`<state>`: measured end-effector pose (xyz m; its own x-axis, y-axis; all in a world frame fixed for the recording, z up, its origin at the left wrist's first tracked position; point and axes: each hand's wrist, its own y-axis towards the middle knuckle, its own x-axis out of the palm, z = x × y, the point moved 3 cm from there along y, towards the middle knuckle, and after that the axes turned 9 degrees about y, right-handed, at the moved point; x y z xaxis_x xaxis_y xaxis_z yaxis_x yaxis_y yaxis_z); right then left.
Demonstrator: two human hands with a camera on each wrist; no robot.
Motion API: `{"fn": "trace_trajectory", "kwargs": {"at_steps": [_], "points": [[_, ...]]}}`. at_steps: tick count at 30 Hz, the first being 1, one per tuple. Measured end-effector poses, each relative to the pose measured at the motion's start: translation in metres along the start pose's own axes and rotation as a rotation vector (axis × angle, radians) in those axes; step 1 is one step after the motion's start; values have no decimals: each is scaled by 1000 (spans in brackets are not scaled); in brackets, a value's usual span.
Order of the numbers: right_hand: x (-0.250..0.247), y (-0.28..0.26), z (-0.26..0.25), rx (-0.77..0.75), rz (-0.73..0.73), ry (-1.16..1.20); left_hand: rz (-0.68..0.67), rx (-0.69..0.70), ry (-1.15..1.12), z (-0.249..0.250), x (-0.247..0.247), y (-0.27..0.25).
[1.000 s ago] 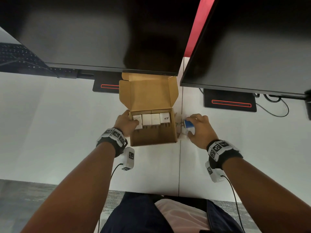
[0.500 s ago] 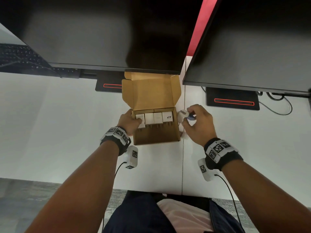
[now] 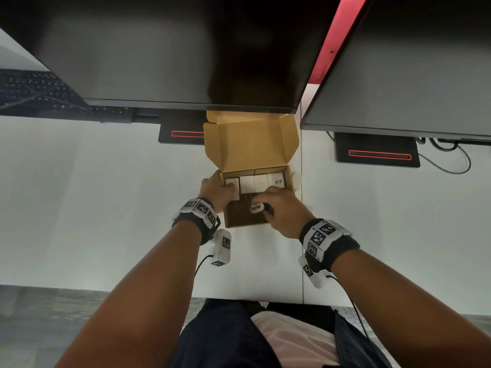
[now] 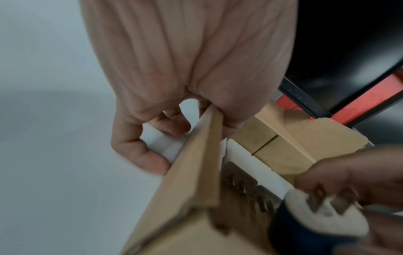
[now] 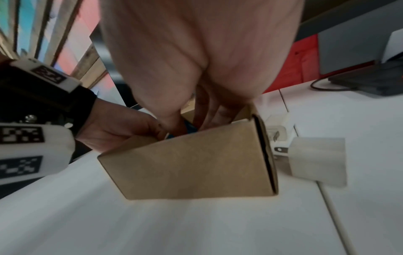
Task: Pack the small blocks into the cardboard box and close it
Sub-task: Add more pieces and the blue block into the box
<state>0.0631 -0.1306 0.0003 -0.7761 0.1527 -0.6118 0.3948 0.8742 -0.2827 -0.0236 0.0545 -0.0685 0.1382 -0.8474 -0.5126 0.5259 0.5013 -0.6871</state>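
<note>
1. Head view: cardboard box on the tabletop, lid open. Four white blocks line its far wall. The right hand is over the near half, its fingers grasping a blue-and-white block.
2. Left wrist view: left hand pinches the box's side wall, thumb inside.
3. Right wrist view: two blocks lie just beside the box. Judgement: packing unfinished; closing not begun.
</note>
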Motion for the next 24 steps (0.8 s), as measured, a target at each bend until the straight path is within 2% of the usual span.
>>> {"fn": "trace_trajectory", "kwargs": {"at_steps": [7, 12, 16, 24], "points": [[-8, -1, 1, 112, -51, -29, 89, -33, 23, 9, 5, -1], [-19, -4, -3, 184, -132, -108, 86, -53, 72, 12, 5, 4], [-17, 1, -8, 204, -182, -228, 95, -57, 63, 10, 7, 4], [-17, 7, -10, 137, -137, -395, 126, -66, 54, 10, 7, 6]]}}
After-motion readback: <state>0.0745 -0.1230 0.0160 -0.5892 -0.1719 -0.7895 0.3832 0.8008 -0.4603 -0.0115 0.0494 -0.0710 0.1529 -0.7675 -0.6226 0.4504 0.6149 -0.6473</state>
